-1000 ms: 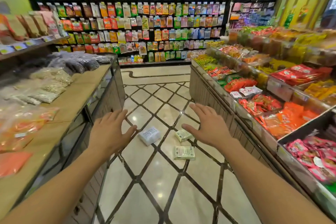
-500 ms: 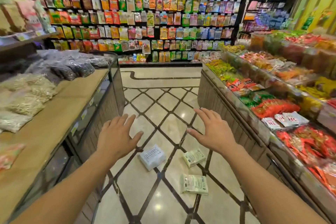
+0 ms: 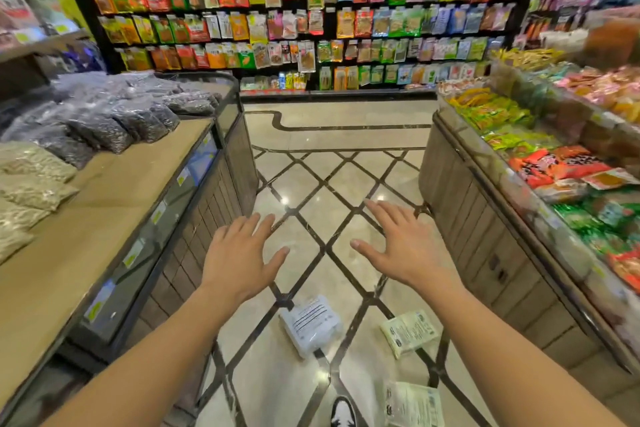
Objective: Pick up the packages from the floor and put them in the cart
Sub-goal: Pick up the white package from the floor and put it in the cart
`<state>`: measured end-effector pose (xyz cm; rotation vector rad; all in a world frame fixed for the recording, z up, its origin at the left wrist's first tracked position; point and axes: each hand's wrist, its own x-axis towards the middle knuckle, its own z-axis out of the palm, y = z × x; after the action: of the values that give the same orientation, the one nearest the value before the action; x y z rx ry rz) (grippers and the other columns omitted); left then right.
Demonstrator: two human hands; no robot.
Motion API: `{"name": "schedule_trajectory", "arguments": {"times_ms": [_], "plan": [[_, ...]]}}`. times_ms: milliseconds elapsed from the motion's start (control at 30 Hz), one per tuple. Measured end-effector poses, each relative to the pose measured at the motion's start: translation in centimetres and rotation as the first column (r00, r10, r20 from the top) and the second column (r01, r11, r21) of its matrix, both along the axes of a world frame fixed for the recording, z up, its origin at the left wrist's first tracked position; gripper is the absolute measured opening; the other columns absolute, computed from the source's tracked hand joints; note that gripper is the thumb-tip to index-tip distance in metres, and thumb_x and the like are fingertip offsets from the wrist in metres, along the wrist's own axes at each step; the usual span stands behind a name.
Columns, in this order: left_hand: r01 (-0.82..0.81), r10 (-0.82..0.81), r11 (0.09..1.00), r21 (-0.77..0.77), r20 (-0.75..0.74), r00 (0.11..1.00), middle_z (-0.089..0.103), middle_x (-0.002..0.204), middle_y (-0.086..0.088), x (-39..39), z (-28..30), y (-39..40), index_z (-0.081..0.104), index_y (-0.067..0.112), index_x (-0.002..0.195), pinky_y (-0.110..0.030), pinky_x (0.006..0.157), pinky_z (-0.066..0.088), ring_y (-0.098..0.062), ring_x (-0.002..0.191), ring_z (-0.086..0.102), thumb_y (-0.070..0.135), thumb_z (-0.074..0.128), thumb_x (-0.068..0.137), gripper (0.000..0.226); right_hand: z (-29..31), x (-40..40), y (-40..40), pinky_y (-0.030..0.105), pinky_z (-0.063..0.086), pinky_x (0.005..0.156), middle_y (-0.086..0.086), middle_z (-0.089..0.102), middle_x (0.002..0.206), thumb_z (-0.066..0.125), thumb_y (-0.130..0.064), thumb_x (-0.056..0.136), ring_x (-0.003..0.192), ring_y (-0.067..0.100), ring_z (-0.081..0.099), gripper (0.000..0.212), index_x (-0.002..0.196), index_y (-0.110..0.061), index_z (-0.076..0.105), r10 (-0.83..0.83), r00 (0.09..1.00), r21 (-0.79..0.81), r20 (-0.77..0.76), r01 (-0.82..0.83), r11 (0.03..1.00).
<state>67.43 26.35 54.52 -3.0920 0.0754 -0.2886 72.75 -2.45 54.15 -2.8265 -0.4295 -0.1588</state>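
Observation:
Three packages lie on the tiled aisle floor. A white package point(image 3: 310, 324) rests below and between my hands. A pale green package point(image 3: 409, 332) lies to its right, tilted. Another pale green package point(image 3: 414, 406) sits at the bottom edge. My left hand point(image 3: 239, 255) and my right hand point(image 3: 403, 246) are stretched out in front, palms down, fingers spread, holding nothing, well above the packages. No cart is in view.
A display counter point(image 3: 114, 215) with bagged goods stands on the left. A snack counter point(image 3: 512, 246) lines the right. A wall shelf point(image 3: 311, 17) of hanging packets closes the far end. My shoe point(image 3: 343, 411) shows at the bottom.
I have walked forward: the packages have slid from ahead of my hands to below them, near the bottom of the view. Both hands stay spread and hold nothing.

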Motion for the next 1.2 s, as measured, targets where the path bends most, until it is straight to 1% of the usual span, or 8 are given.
{"name": "schedule_trajectory", "arguments": {"times_ms": [167, 300, 467, 667, 833, 1000, 1067, 1200], "plan": [[-0.088, 0.086, 0.996, -0.011, -0.128, 0.988, 0.057, 0.151, -0.003, 11.3, -4.8, 0.6, 0.050, 0.022, 0.152, -0.047, 0.107, 0.042, -0.027, 0.139, 0.052, 0.072, 0.021, 0.090, 0.085, -5.5, 12.7, 1.8, 0.053, 0.032, 0.123, -0.001, 0.033, 0.170, 0.019, -0.090, 0.080, 0.157, 0.028, 0.027, 0.100, 0.166, -0.037, 0.020, 0.043, 0.991, 0.027, -0.127, -0.040, 0.999], [-0.126, 0.117, 0.992, -0.009, -0.301, 0.946, 0.071, 0.130, -0.012, 17.3, -12.8, 0.7, 0.066, 0.013, 0.138, -0.051, 0.090, 0.054, -0.036, 0.116, 0.068, 0.063, 0.035, 0.092, 0.075, -13.0, 19.8, 3.5, 0.048, 0.034, 0.122, -0.002, 0.036, 0.168, 0.016, -0.092, 0.079, 0.155, 0.027, 0.030, 0.104, 0.165, -0.034, 0.026, 0.048, 0.974, 0.057, -0.223, -0.036, 0.998], [-0.235, 0.209, 0.972, 0.007, -0.485, 0.849, 0.076, 0.116, -0.014, 18.9, -28.7, 0.0, 0.068, 0.016, 0.136, -0.051, 0.074, 0.058, -0.039, 0.100, 0.073, 0.066, 0.026, 0.097, 0.077, -29.4, 21.5, 6.4, 0.045, 0.039, 0.115, -0.002, 0.044, 0.164, 0.034, -0.079, 0.089, 0.148, 0.027, 0.041, 0.087, 0.163, -0.032, 0.035, -0.055, 0.912, 0.171, -0.408, 0.135, 0.976], [-0.441, 0.310, 0.896, -0.058, -0.630, 0.712, 0.052, 0.155, -0.004, 20.3, -47.1, -0.5, 0.032, 0.030, 0.161, -0.048, 0.108, 0.044, -0.031, 0.136, 0.053, 0.070, 0.024, 0.097, 0.077, -49.5, 20.0, 9.0, 0.045, 0.043, 0.110, -0.002, 0.042, 0.165, 0.027, -0.082, 0.084, 0.148, 0.027, 0.042, 0.093, 0.162, -0.033, 0.035, -0.159, 0.804, 0.141, -0.573, 0.288, 0.947], [-0.457, 0.289, 0.886, -0.078, -0.679, 0.675, 0.072, 0.122, -0.018, 21.2, -63.6, 0.8, 0.054, 0.012, 0.148, -0.049, 0.083, 0.052, -0.042, 0.105, 0.068, 0.058, 0.035, 0.096, 0.072, -65.7, 20.6, 11.0, 0.047, 0.043, 0.110, 0.001, 0.045, 0.163, 0.043, -0.075, 0.089, 0.147, 0.028, 0.043, 0.083, 0.160, -0.031, 0.040, -0.192, 0.786, 0.117, -0.588, 0.318, 0.941], [-0.642, 0.352, 0.720, -0.265, -0.657, 0.666, 0.060, 0.143, -0.011, 22.0, -74.4, 0.5, 0.036, 0.022, 0.158, -0.045, 0.097, 0.046, -0.033, 0.126, 0.057, 0.065, 0.029, 0.100, 0.073, -78.4, 22.9, 12.7, 0.053, 0.040, 0.117, 0.002, 0.045, 0.163, 0.046, -0.070, 0.093, 0.148, 0.028, 0.042, 0.080, 0.161, -0.029, 0.038, -0.176, 0.820, 0.128, -0.544, 0.289, 0.949], [-0.687, 0.367, 0.661, -0.302, -0.669, 0.647, 0.044, 0.158, -0.009, 24.0, -77.7, 0.3, 0.021, 0.025, 0.163, -0.049, 0.107, 0.041, -0.031, 0.141, 0.046, 0.071, 0.033, 0.097, 0.081, -82.1, 25.2, 13.3, 0.054, 0.039, 0.118, 0.002, 0.045, 0.163, 0.046, -0.071, 0.094, 0.149, 0.029, 0.042, 0.082, 0.162, -0.025, 0.037, -0.167, 0.844, 0.123, -0.510, 0.263, 0.957], [-0.854, 0.433, 0.462, -0.241, -0.779, 0.454, 0.013, 0.171, -0.014, 28.4, -82.6, 1.7, -0.011, 0.017, 0.164, -0.059, 0.115, 0.036, -0.040, 0.153, 0.026, 0.084, 0.046, 0.084, 0.118, -86.0, 31.0, 12.6, 0.055, 0.039, 0.117, 0.006, 0.039, 0.166, 0.052, -0.076, 0.093, 0.149, 0.034, 0.041, 0.091, 0.165, -0.027, 0.027, -0.205, 0.788, 0.083, -0.581, 0.308, 0.948]]}}
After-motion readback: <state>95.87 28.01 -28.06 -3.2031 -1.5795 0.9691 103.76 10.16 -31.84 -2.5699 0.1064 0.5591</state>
